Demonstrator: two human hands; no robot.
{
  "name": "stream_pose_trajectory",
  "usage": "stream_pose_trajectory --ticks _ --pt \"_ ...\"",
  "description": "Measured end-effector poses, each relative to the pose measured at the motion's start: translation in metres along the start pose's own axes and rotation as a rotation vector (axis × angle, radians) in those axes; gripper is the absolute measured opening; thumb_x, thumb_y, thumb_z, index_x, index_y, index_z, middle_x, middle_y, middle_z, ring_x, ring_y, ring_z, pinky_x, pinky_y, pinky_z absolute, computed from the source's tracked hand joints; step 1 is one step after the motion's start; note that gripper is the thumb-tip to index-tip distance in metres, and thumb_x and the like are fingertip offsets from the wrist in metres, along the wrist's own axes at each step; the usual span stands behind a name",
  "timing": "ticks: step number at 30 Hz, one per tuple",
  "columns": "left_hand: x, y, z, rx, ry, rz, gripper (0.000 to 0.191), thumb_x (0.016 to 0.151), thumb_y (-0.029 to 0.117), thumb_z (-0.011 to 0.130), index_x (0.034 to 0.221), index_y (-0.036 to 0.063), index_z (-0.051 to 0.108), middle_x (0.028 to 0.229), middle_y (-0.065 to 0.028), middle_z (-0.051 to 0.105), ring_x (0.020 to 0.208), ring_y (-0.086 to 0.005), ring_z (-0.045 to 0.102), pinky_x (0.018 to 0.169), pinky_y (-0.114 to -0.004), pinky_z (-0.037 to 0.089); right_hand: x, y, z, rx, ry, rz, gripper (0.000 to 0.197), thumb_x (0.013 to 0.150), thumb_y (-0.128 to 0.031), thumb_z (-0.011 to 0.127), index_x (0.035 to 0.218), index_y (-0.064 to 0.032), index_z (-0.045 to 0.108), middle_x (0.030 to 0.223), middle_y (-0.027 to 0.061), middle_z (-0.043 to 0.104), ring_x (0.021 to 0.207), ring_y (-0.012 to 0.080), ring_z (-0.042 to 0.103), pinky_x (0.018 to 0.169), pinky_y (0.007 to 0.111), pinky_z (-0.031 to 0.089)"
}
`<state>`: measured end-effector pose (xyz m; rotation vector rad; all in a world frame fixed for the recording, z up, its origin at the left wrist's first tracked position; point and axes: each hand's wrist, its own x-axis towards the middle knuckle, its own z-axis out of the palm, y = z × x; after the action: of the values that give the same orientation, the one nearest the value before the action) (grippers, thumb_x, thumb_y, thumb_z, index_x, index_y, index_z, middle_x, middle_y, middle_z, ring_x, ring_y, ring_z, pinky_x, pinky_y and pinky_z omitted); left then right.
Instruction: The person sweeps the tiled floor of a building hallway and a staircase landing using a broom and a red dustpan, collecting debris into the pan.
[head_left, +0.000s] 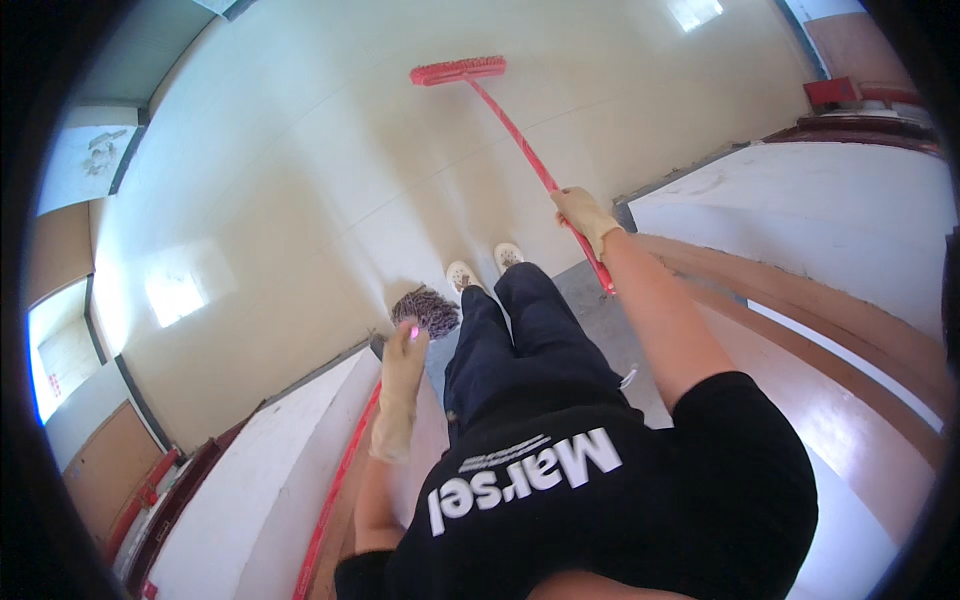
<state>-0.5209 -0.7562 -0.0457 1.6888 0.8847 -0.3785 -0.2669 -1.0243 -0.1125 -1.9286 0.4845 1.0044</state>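
My right hand (583, 214), in a cream rubber glove, grips the red handle (517, 139) of a push broom. The broom's red head (459, 71) lies out ahead of me over the pale floor, bristles facing away. My left hand (401, 364), gloved the same way, is raised at my left side with fingers upward. Beyond its fingertips a grey-brown string mop head (427, 311) rests by my left shoe. A red pole (330, 499) slants behind my left forearm. Whether that hand touches the pole or holds anything, I cannot tell.
I stand in a doorway on a grey sill (596, 322), in white clogs (508, 256). White wall ends flank me on the left (247, 450) and right (795, 195). Smooth beige floor (300, 187) stretches ahead. Red items (832, 91) lie beyond the right wall.
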Motion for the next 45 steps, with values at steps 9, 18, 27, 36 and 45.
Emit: stream_pose_trajectory --ticks 9,18,27,36,45 --pt "-0.043 -0.004 0.011 0.273 -0.068 -0.052 0.031 0.075 0.016 0.053 0.099 -0.0038 0.052 0.090 -0.0136 0.057 0.086 -0.0196 0.054 0.075 -0.027 0.041 0.026 0.078 -0.022 -0.202 0.140 0.080 0.032 0.073 -0.020 0.039 0.078 0.0046 0.057 0.064 0.0191 0.056 0.054 0.0248 0.056 0.050 0.034 0.042" --pt "0.046 0.065 0.008 0.104 -0.137 0.059 0.034 0.079 0.016 0.052 0.106 -0.0044 0.048 0.101 -0.0140 0.054 0.093 -0.0175 0.051 0.081 -0.026 0.039 -0.174 0.261 -0.058 -0.314 0.064 0.371 0.041 0.075 -0.037 0.039 0.072 -0.0005 0.056 0.053 0.0139 0.052 0.051 0.0256 0.053 0.050 0.037 0.038" --pt "0.075 0.038 0.049 0.175 -0.408 0.196 0.036 0.077 0.018 0.053 0.105 -0.0044 0.049 0.097 -0.0151 0.056 0.086 -0.0177 0.054 0.076 -0.025 0.042 -0.368 0.293 -0.023 -0.103 0.328 0.647 0.032 0.076 -0.031 0.050 0.078 0.0002 0.057 0.052 0.0086 0.051 0.038 0.0168 0.047 0.035 0.029 0.037" --pt "0.071 0.021 0.030 0.198 -0.443 0.255 0.039 0.076 0.025 0.054 0.101 -0.0050 0.051 0.092 -0.0160 0.058 0.084 -0.0197 0.055 0.075 -0.027 0.043 -0.294 0.211 -0.006 0.089 0.314 0.407 0.036 0.076 -0.034 0.049 0.061 -0.0013 0.053 0.047 0.0081 0.048 0.036 0.0155 0.045 0.034 0.027 0.033" --pt "0.087 -0.029 -0.044 -0.019 -0.157 0.050 0.038 0.077 0.025 0.053 0.103 -0.0038 0.050 0.099 -0.0120 0.055 0.091 -0.0168 0.051 0.078 -0.027 0.040 -0.179 0.141 -0.029 0.262 0.098 0.275 0.031 0.079 -0.031 0.046 0.066 -0.0042 0.053 0.048 0.0047 0.045 0.038 0.0135 0.043 0.034 0.025 0.032"
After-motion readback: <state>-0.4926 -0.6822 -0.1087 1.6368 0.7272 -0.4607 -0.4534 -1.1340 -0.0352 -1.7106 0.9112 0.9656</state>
